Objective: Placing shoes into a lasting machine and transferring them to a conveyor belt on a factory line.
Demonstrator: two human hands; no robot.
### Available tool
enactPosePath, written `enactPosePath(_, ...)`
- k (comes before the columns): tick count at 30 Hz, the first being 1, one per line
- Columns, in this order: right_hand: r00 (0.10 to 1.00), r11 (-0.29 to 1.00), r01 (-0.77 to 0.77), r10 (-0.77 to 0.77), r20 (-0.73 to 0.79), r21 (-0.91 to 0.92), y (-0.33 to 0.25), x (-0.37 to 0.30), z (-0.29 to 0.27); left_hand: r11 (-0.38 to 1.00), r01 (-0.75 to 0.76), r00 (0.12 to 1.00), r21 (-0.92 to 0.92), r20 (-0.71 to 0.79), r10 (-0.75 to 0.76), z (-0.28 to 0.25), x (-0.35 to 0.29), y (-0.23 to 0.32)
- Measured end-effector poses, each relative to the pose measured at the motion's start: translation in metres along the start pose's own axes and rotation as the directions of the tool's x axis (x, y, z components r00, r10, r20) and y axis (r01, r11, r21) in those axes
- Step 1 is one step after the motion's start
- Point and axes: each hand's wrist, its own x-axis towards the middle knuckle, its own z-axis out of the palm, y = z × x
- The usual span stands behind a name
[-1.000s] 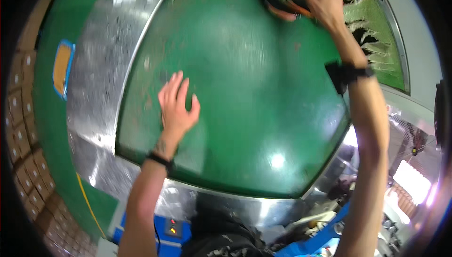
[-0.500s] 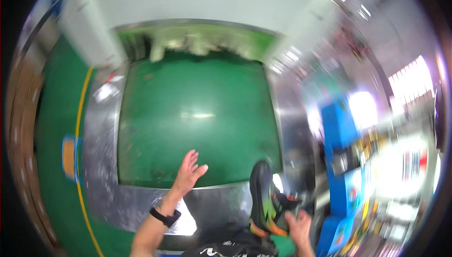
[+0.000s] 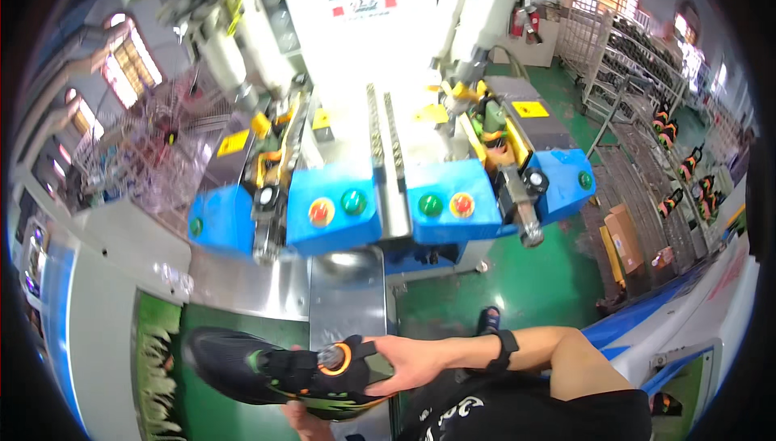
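Note:
A black sneaker (image 3: 299, 372) with green and orange trim lies across the lower middle of the view, its rounded toe to the left. An orange ring (image 3: 334, 358) surrounds something greyish at the shoe's opening. Coming in from the right with a dark band on its forearm, my right hand (image 3: 408, 364) grips the heel end. My left hand (image 3: 305, 421) is below the shoe at the lower edge, closed against its underside. Most of its fingers are hidden.
Ahead stands a machine with blue housings (image 3: 333, 208), push buttons and clamps; a shoe (image 3: 491, 122) sits in its right clamp. A metal ledge (image 3: 347, 287) lies between. Right are a wooden platform (image 3: 634, 190) with several shoes and a wire rack (image 3: 598, 61).
The view has swung right to face the machine. My left hand, empty before, is now against the shoe's underside. The shoe has turned from upright to lying crosswise, still held by my right hand.

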Motion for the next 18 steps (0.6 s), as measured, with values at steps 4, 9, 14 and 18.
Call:
enactPosePath(4,0.961,0.932,-0.264,0.277,-0.021,0.248,0.005,-0.078,-0.087,0.973,0.187,0.982,0.134,0.005,-0.189,0.098,0.008,-0.043)
enactPosePath(9,0.843,0.717,-0.168,0.460,-0.278,0.676,0.028,-0.210,-0.198,0.960,0.241,0.928,0.140,0.256,-0.270,0.237,0.042,-0.110)
enactPosePath(14,0.630,0.843,0.323,0.148,-0.762,0.431,-0.004,-0.274,-0.279,0.820,0.429,0.802,0.380,0.257,-0.539,0.353,0.135,-0.146)
enactPosePath(18,0.337,0.846,0.384,0.245,-0.909,0.370,-0.023,-0.311,-0.303,0.529,0.212,0.668,0.822,0.273,-0.692,0.418,0.269,-0.239)
